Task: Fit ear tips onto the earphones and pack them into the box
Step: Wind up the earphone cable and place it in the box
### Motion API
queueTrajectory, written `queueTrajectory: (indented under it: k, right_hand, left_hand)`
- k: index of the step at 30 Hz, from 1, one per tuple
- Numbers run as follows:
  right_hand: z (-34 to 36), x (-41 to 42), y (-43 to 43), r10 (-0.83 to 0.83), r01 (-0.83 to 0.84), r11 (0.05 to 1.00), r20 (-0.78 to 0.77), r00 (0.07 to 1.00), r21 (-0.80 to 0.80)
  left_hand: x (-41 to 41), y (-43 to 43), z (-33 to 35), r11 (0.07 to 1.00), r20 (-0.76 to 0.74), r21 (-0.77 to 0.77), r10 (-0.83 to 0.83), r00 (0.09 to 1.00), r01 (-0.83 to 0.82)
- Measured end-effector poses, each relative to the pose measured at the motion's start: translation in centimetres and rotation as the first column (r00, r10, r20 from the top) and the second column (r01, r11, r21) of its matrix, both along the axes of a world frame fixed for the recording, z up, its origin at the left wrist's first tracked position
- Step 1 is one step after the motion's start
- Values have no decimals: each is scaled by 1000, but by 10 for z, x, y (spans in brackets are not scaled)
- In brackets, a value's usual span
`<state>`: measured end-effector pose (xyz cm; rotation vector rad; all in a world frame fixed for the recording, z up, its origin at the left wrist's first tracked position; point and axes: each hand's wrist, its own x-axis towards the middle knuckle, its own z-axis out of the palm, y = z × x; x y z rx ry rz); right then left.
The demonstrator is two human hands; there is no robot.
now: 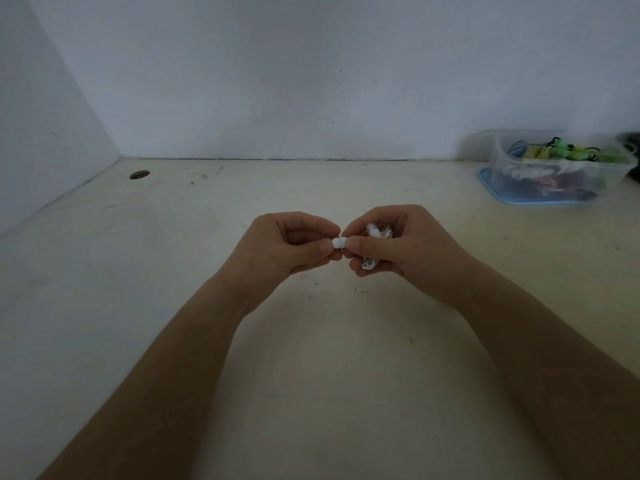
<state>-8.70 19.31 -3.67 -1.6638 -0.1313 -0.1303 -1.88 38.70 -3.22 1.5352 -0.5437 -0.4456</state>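
Above the middle of the table, my left hand (294, 242) pinches a small white ear tip (338, 243) between thumb and fingers. My right hand (398, 242) meets it from the right, its thumb and forefinger against the same white piece. Bundled white earphones with their cable (375, 237) sit in my right palm, fingers curled round them; most of the bundle is hidden. At the back right stands a clear plastic box (550, 171) on a blue lid.
The clear box holds several green, dark and mixed small items (568, 152). A round cable hole (139, 174) lies in the pale tabletop (311, 341) at the back left. White walls close the back and left sides.
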Motion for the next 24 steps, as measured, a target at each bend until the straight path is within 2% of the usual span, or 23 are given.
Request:
queueTrajectory:
  k: [4,9,16,20,24]
  right_hand:
    - [1,-1,0,2,-1,999,16,1000,-40]
    - [2,0,4,-33,43,990,-77,996,137]
    - [9,-1,-2,-79,191,886,-268,960,423]
    - [20,-2,-9,-85,232,852,-313,946,469]
    - [35,-8,-27,-95,275,793,-335,938,544]
  left_hand:
    - [0,0,-1,1000,-20,4,-14,1000,14]
    - [-1,-2,1,1000,20,4,-14,1000,14]
    - [-17,-24,2,991,279,119,31,960,-67]
    - [-25,-43,8,965,479,201,53,876,-168]
    - [-30,-73,29,954,572,234,22,820,-189]
